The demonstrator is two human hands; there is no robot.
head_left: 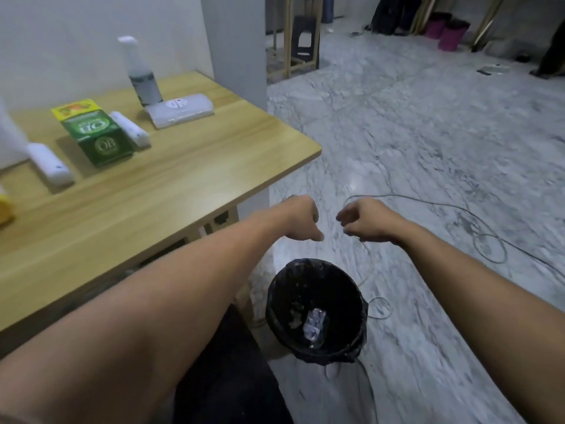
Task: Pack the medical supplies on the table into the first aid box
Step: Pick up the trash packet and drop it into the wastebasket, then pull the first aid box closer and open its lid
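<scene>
Both my hands hang past the table's right edge, above a black-lined trash bin point(316, 307) on the floor. My left hand point(301, 218) is curled with its fingers tucked under, and I see nothing in it. My right hand point(368, 220) is beside it, fingers loosely bent and apart, holding nothing. On the wooden table point(189, 169) lies the closed, translucent white first aid box point(180, 113). Near it are a spray bottle point(142, 71), a green carton point(97, 137), a yellow carton point(76, 108) and two white wrapped rolls point(130, 128) point(50, 165).
A crumpled clear wrapper point(315, 324) lies inside the bin. A thin cable point(477, 228) snakes over the marble floor to the right. A yellow object point(4, 208) shows at the table's left edge. A white pillar point(235, 38) stands behind the table.
</scene>
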